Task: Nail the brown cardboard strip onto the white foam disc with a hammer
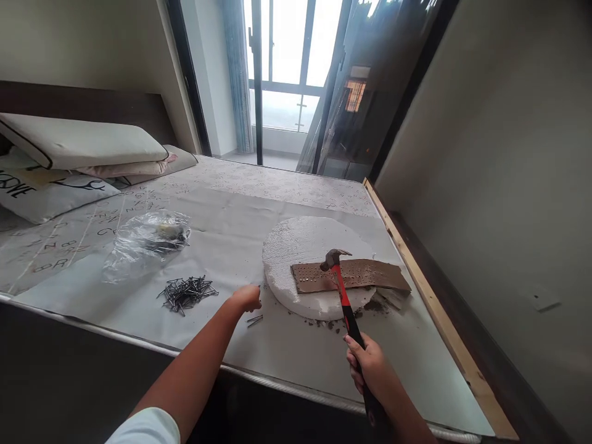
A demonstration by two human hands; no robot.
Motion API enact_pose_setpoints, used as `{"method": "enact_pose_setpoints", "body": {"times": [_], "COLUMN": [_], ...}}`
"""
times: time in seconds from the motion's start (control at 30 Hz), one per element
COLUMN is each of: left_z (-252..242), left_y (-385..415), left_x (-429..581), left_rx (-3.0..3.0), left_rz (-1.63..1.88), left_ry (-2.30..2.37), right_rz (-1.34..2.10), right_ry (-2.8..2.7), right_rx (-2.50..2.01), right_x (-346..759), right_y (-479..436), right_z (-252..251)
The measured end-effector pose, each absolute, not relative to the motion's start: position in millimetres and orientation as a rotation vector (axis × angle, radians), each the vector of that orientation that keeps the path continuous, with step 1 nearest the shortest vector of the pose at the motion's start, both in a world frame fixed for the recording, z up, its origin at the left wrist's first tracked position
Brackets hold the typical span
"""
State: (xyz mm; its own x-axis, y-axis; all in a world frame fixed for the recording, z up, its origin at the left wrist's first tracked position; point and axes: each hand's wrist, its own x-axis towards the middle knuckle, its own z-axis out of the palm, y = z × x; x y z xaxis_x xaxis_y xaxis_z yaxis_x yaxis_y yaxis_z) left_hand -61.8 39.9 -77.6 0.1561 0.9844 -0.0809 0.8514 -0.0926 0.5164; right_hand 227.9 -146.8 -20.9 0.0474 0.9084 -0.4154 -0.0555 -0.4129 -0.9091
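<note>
My right hand [367, 364] is wrapped round the red-and-black handle of a claw hammer [341, 290]. Its steel head rests on a brown cardboard strip [370, 275] studded with rows of nail heads. The strip lies across a round white foam disc [305, 246]. My left hand [246, 298] reaches down to the sheet just left of the disc, fingers curled over two loose nails [254, 320]. What the fingers hold is hidden. A pile of dark nails [187, 292] lies further left.
A crumpled clear plastic bag [148, 242] sits behind the nail pile. Pillows [78, 148] are stacked at the far left of the bed. A wooden rail [430, 296] runs along the bed's right edge, beside a wall. Crumbs lie around the disc's near edge.
</note>
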Motion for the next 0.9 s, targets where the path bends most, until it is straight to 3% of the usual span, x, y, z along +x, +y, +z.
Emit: {"method": "enact_pose_setpoints", "body": {"times": [0.13, 0.37, 0.57, 0.9], "left_z": [-44.4, -12.9, -21.0, -47.7], "left_y": [43.5, 25.2, 30.5, 46.7], "left_x": [-54.1, 12.1, 67.3, 97.9], "left_rx": [2.057, 1.927, 1.816, 2.002], "left_rz": [0.307, 0.865, 1.154, 1.146], "left_ry": [1.762, 1.465, 1.323, 1.372], "right_rz": [1.515, 1.485, 1.475, 1.468], "right_ry": [-0.902, -0.893, -0.898, -0.906], "right_rx": [-1.516, -1.496, -1.51, -1.54], "right_x": [231.9, 229.6, 228.2, 243.8], "right_y": [-143.0, -142.8, -145.3, -152.3], "right_z": [-20.2, -11.2, 0.9, 6.2]}}
